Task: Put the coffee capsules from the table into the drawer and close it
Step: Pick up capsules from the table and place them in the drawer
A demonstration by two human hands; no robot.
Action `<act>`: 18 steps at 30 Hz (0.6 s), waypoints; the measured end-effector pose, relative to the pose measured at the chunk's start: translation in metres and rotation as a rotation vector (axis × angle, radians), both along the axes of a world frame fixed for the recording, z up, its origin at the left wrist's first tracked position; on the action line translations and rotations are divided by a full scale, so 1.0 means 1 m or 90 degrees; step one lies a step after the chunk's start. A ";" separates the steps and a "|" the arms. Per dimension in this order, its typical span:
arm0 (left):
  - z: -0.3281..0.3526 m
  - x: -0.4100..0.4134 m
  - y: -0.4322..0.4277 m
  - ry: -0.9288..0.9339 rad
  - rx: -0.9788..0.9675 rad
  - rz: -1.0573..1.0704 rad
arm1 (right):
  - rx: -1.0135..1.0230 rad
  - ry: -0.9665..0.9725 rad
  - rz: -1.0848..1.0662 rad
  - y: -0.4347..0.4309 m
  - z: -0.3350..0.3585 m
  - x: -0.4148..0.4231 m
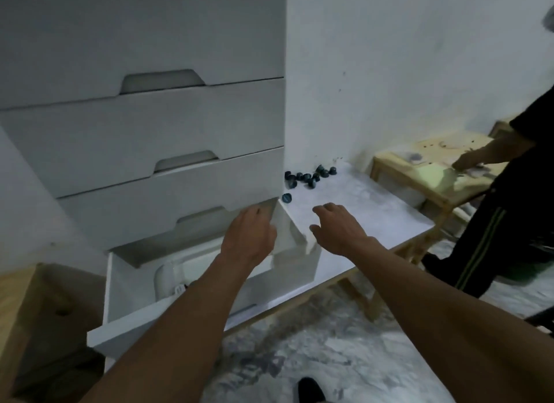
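White wall [389,57]; marbled floor [329,357]; perhaps a wooden bench [425,153].

The drawer [120,288] and the chest [120,126] above it are smooth, white and matt, like painted board. The table top [374,210] is smooth with a pale marble look, on bare wood legs [370,306]. The coffee capsules [305,177] look dark and a bit shiny. The small table [398,162] is bare, stained wood.

Single view, worn at head height. The scene is viewed forward and downward through a wide-angle lens. The open drawer [132,285] and bench [374,216] are framed close, centre; the floor [329,357] is taken in below, the wall [404,57] above.
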State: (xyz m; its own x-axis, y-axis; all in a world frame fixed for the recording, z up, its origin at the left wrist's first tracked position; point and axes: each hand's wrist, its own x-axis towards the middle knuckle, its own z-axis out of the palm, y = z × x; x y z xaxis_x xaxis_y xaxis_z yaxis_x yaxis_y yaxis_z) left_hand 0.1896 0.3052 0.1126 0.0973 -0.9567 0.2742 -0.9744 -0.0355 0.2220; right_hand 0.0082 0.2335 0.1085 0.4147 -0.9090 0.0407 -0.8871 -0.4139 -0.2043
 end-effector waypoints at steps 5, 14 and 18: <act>0.013 -0.038 -0.009 -0.016 -0.048 -0.041 | -0.023 -0.013 -0.028 0.006 0.010 -0.029; -0.005 -0.094 -0.058 -0.027 -0.032 -0.038 | -0.022 -0.032 -0.020 -0.044 -0.002 -0.067; -0.019 -0.119 -0.105 -0.023 -0.033 -0.012 | -0.031 -0.041 0.024 -0.097 -0.016 -0.090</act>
